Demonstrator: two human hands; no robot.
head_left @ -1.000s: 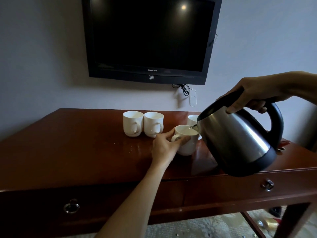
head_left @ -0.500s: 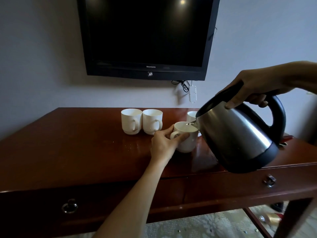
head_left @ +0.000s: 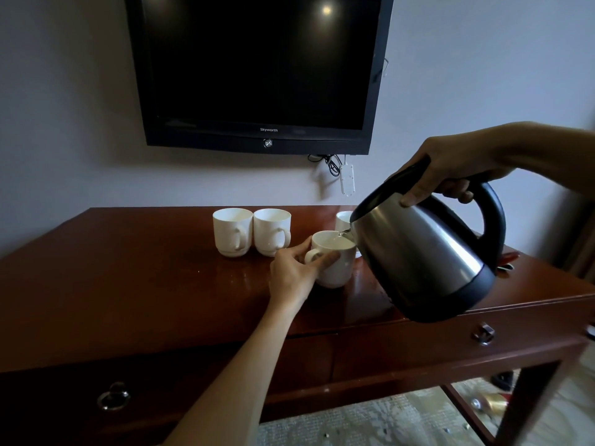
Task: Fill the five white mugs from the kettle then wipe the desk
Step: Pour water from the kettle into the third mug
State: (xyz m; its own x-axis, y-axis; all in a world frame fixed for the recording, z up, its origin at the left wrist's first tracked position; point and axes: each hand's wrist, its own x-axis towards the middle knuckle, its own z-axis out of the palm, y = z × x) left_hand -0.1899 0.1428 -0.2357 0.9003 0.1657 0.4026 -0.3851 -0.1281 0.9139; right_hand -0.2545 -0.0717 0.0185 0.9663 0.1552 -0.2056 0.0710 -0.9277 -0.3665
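Note:
My right hand [head_left: 450, 169] grips the black handle of a steel kettle [head_left: 418, 255], tilted left with its spout over a white mug [head_left: 335, 268]. Water runs from the spout into this mug. My left hand [head_left: 293, 275] holds that mug by its handle as it stands on the dark wooden desk [head_left: 128, 278]. Two more white mugs [head_left: 232, 233] [head_left: 272, 231] stand side by side behind it to the left. Another white mug [head_left: 344, 218] shows partly behind the kettle. The kettle hides whatever lies behind it on the right.
A black wall-mounted TV [head_left: 257, 72] hangs above the desk, with a white cable box [head_left: 347, 180] dangling below it. The desk front has drawers with ring pulls [head_left: 114, 395] [head_left: 483, 333]. A red-and-black object [head_left: 507, 260] lies behind the kettle. Carpet and small items show under the desk at lower right.
The kettle and both hands keep nearly the same pose, with the pour continuing. The view has shifted slightly.

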